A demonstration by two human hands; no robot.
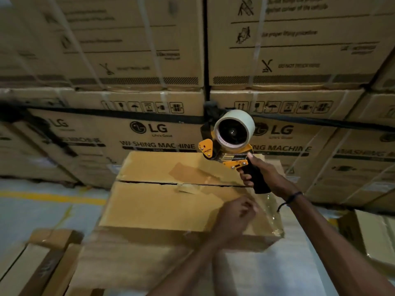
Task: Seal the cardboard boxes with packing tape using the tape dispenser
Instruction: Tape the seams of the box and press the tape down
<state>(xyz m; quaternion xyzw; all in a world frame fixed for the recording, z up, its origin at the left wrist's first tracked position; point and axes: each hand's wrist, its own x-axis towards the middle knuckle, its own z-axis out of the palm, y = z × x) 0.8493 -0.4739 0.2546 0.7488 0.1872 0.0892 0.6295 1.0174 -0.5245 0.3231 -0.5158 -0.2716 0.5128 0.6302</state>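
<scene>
A brown cardboard box [162,201], its two top flaps meeting at a dark seam patched with old tape, sits beneath a person's two hands. The right hand [264,175] has its fingers [245,178] wrapped tight around the black handle of a yellow tape dispenser [229,144] loaded with a pale roll of packing tape, held just above the box's far right corner. A clear strip of tape [272,212] runs down from below those fingers along the box's right edge. The left hand [234,218] lies on the near flap beside that strip, blurred; whether it pinches the tape cannot be told. Stacked printed washing-machine cartons [149,133] rise beyond both hands.
</scene>
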